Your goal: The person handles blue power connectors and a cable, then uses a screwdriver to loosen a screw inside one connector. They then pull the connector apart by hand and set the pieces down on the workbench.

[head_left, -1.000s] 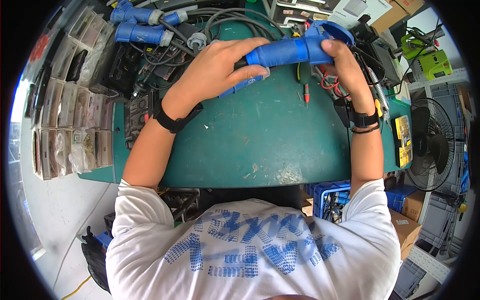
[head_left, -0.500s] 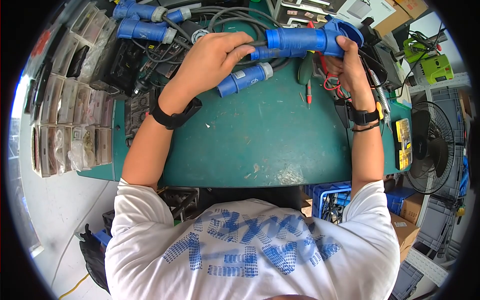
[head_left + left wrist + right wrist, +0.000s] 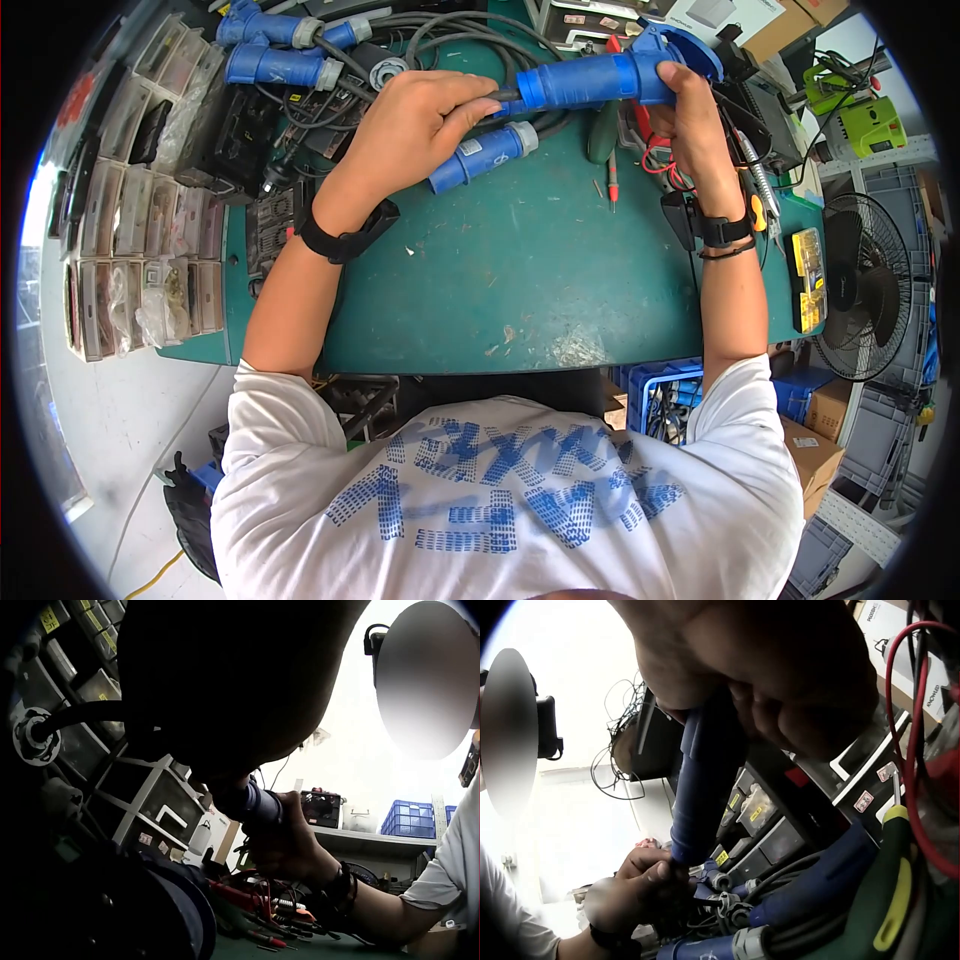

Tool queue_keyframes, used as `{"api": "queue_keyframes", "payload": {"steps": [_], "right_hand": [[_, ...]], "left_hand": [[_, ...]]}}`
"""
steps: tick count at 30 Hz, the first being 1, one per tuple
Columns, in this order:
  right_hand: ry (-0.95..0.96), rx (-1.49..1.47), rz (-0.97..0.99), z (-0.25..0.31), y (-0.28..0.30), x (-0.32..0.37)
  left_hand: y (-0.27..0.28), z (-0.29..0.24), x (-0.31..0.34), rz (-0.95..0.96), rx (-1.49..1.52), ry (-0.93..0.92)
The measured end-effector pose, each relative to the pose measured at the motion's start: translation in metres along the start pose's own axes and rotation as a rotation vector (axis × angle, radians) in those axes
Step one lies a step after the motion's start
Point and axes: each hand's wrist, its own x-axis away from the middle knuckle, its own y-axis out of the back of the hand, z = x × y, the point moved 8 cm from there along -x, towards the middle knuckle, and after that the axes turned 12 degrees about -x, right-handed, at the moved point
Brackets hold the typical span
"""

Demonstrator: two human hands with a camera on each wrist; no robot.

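A blue industrial connector [image 3: 580, 82] with a hinged round lid [image 3: 690, 52] is held over the back of the table. My right hand [image 3: 692, 125] grips it at the lid end, thumb on the near side. At the opposite end, the left hand [image 3: 415, 125] pinches the dark cable [image 3: 508, 96] between thumb and fingers. A grey gland nut [image 3: 388, 70] sits on a cable beyond the left knuckles; the left wrist view shows this nut [image 3: 36, 736] too. Below the held connector lies another blue connector [image 3: 485, 155], marked in white.
More blue connectors [image 3: 280, 66] and looped grey cables [image 3: 450, 35] lie at the back left. A green-handled screwdriver [image 3: 603, 135], a red probe [image 3: 613, 185] and red leads [image 3: 662, 160] are near the right hand. Parts drawers [image 3: 150, 215] line the left; a yellow case [image 3: 808, 280] lies right.
The left hand has drawn back from the connector's end onto the cable, uncovering the connector on the table. The held connector rose rightward, then shifted slightly left.
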Motion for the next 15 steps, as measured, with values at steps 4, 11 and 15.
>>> {"api": "queue_keyframes", "payload": {"steps": [4, 11, 15], "right_hand": [[0.065, 0.114, 0.005, -0.001, 0.0, -0.003], [-0.094, -0.105, -0.014, -0.017, -0.005, 0.0], [-0.126, -0.185, 0.007, -0.018, -0.016, 0.004]], "left_hand": [[0.003, 0.003, 0.001, -0.013, -0.025, 0.006], [0.005, 0.007, 0.0, -0.019, 0.015, 0.008], [0.004, 0.009, 0.001, 0.003, 0.087, 0.067]]}}
